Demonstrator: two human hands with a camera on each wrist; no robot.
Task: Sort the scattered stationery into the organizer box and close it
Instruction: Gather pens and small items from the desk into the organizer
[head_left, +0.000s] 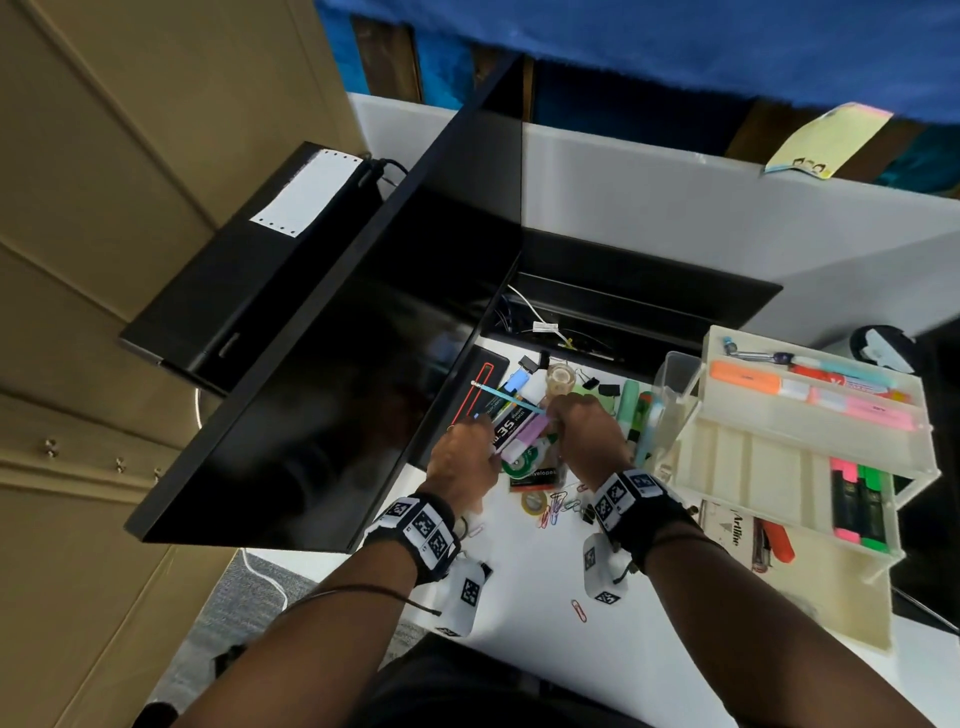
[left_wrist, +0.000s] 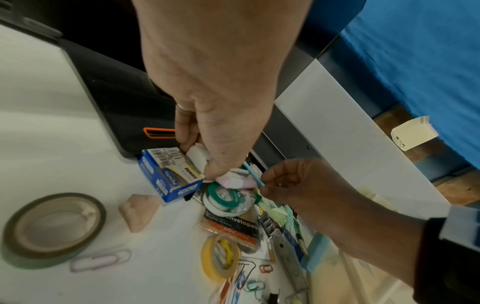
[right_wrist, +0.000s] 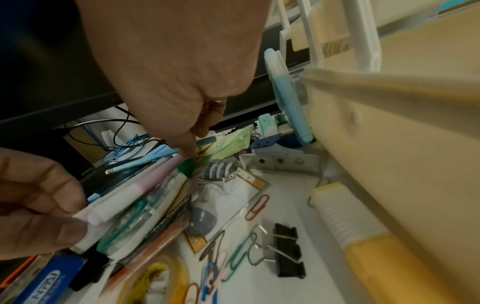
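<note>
Item: pink-and-white marker (right_wrist: 135, 191), pinched at one end by the left hand (head_left: 464, 457); blue pencil (head_left: 506, 397) pinched by the right hand (head_left: 587, 434). Both held just left of the organizer box (head_left: 810, 452), above the tabletop (head_left: 524, 587) clutter. Judged light, rigid, smooth; best grasped mid-barrel.

Both forearms stretched forward, side by side, each wrist wrapped in a black band with square printed markers. Left hand (head_left: 464, 457) palm down, fingers (left_wrist: 187, 131) curled, a ring on one, thumb and fingertips pinching. Right hand (head_left: 589, 434) just beside it, knuckles up, fingers (right_wrist: 191, 144) bent downward, tips drawn together in a pinch. Hands close, nearly touching.
</note>
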